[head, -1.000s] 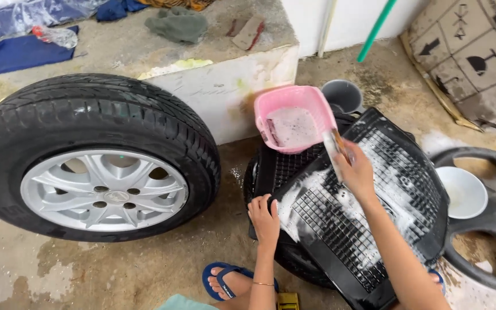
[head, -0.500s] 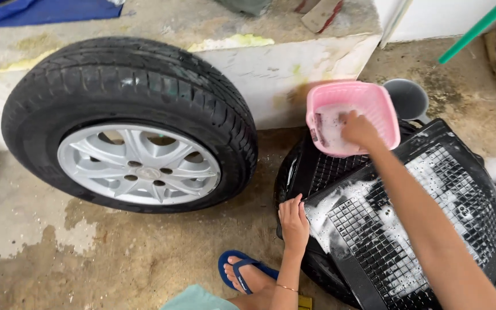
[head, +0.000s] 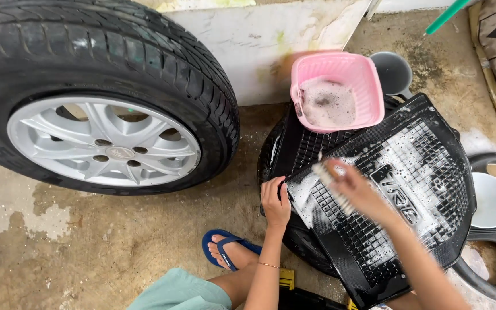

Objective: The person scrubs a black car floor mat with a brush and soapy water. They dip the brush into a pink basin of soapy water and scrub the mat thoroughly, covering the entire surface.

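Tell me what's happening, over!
Left hand grips black rubber car mat edge. Right hand holds brush on suds. Pink plastic basin sits nearby.

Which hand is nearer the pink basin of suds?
Right. The right hand, holding a brush, is over the soapy mat just below the pink basin; the left hand grips the mat's left edge, farther away.

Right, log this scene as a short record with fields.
left hand: grips the near edge of the black car mat
right hand: blurred, holds a brush on the soapy mat
basin: pink, foamy water, beyond the mat
wheel: lies flat to the left
foot: blue sandal
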